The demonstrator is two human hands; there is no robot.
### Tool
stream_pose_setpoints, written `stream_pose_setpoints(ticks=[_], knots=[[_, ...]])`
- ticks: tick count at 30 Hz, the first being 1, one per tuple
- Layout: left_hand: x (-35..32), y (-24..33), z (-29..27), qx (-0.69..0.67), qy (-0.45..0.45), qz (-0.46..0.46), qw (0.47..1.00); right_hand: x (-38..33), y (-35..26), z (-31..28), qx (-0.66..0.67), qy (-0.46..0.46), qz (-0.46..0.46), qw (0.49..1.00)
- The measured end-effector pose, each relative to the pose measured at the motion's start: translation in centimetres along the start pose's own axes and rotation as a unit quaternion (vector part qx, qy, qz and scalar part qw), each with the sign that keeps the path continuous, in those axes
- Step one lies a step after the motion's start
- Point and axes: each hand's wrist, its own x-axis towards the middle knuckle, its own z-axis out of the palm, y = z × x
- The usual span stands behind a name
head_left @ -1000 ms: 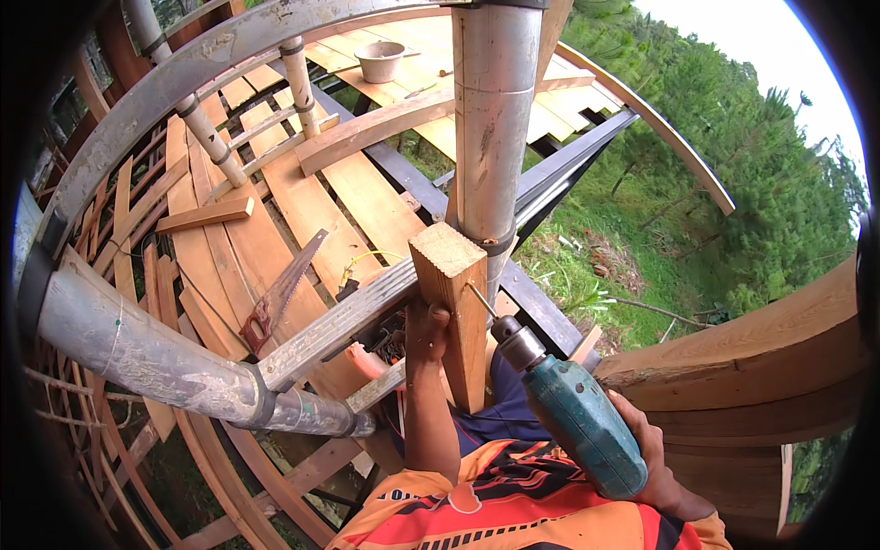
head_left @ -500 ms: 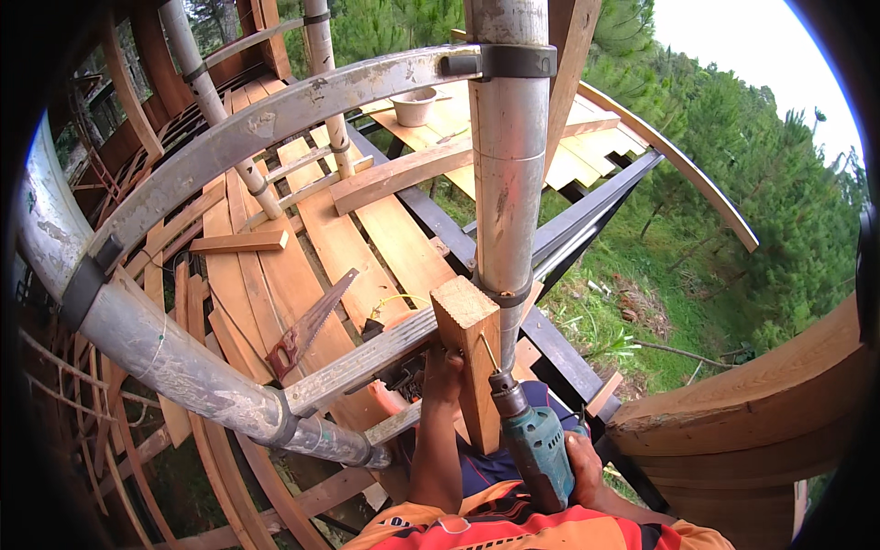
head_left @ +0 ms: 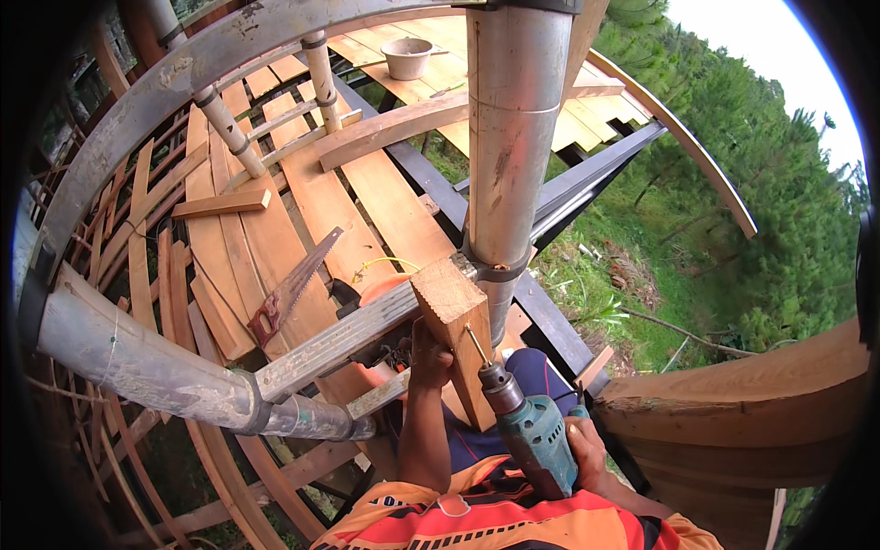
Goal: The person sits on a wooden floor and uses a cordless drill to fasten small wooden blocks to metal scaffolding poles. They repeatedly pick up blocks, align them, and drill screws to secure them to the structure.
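Observation:
An upright wooden post (head_left: pixel 456 316) stands against a vertical grey metal pole (head_left: pixel 509 156). My left hand (head_left: pixel 427 351) grips the post's left side. My right hand (head_left: pixel 581 447) holds a green power drill (head_left: pixel 532 435) by its grip. The drill bit (head_left: pixel 476 347) points up and left, with its tip against the post's right face. A grey weathered rail (head_left: pixel 339 337) runs from the post down to the left.
A hand saw (head_left: pixel 291 291) with a red handle lies on the plank deck (head_left: pixel 321 202). A grey bowl (head_left: pixel 406 57) sits at the far end. Curved metal pipes (head_left: pixel 147 367) ring the left. A curved timber beam (head_left: pixel 742 403) crosses at right, with a grassy slope far below.
The view has tilted down and shifted, so the post and pole sit more to the right. The drill stays against the post's right face, and my left hand keeps its grip.

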Motion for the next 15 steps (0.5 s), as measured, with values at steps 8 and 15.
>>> stream_pose_setpoints(ticks=[8,15], knots=[[0.8,-1.4,0.9,-0.014,-0.007,0.012,1.000,0.2,-1.7,-0.4,-0.053,0.056,-0.062,0.995],[-0.1,2.6,0.7,-0.076,-0.015,-0.024,0.997,2.7,-3.1,-1.1,-0.052,0.029,-0.117,0.991]])
